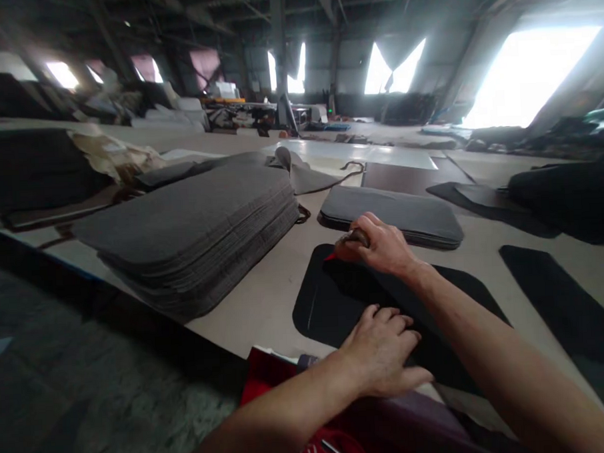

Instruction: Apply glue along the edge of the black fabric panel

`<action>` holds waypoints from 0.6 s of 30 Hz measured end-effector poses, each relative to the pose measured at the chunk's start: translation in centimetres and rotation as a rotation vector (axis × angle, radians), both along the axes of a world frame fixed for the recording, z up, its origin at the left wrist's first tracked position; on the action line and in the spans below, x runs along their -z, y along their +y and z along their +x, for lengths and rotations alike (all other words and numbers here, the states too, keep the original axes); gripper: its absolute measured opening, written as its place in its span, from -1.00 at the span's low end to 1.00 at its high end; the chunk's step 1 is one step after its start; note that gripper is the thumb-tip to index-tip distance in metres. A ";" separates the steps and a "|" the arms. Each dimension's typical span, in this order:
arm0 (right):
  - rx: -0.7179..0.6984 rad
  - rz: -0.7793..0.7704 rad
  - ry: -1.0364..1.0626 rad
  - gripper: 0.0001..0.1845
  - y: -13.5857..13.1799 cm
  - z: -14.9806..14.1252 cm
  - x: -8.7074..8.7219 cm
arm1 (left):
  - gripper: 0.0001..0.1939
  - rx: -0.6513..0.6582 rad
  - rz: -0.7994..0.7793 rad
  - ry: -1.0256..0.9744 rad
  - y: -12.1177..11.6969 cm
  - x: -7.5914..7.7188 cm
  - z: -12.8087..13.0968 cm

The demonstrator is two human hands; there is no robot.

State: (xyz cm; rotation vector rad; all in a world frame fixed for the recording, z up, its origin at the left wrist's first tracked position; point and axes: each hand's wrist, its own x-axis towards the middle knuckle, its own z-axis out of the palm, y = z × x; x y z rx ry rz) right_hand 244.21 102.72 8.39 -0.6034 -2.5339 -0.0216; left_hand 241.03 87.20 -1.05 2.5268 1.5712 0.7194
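Red-tipped marker (351, 239) clenched in right hand (380, 248), tip touching far edge of black mat (335, 298). Left hand (382, 351) released, fingers (393, 316) spread flat on same mat. Beyond, grey pad (396, 216); leftward, stack of grey sheets (192, 224) on table (265, 288).

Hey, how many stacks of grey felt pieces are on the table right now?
2. A tall stack lies at the left of the table; a low stack lies just beyond the right hand. Dark piles further off are too dim to tell.
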 end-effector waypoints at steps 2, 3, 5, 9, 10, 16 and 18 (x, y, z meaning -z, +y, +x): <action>0.025 0.005 -0.004 -0.79 0.6 -0.4 -0.1 | -0.45 0.003 0.008 -0.012 0.0 0.1 0.0; 0.033 0.008 -0.006 -0.78 0.9 -0.5 -0.1 | -0.45 0.002 0.010 -0.018 0.0 0.1 0.0; 0.053 0.011 -0.008 -0.77 1.4 -0.8 -0.2 | -0.44 0.003 0.007 -0.031 0.1 0.2 0.0; 0.085 0.005 -0.025 -0.77 2.3 -1.1 -0.4 | -0.43 0.004 -0.014 -0.049 0.1 0.2 0.0; 0.090 0.004 -0.030 -0.76 2.5 -1.1 -0.4 | -0.44 0.004 -0.017 -0.051 0.0 0.2 0.0; 0.123 0.009 -0.064 -0.74 3.4 0.1 -1.2 | -0.46 -0.002 -0.015 -0.078 0.0 0.4 -0.1; 0.145 0.012 -0.077 -0.75 3.8 1.1 -1.6 | -0.47 -0.005 -0.021 -0.091 0.1 0.4 -0.1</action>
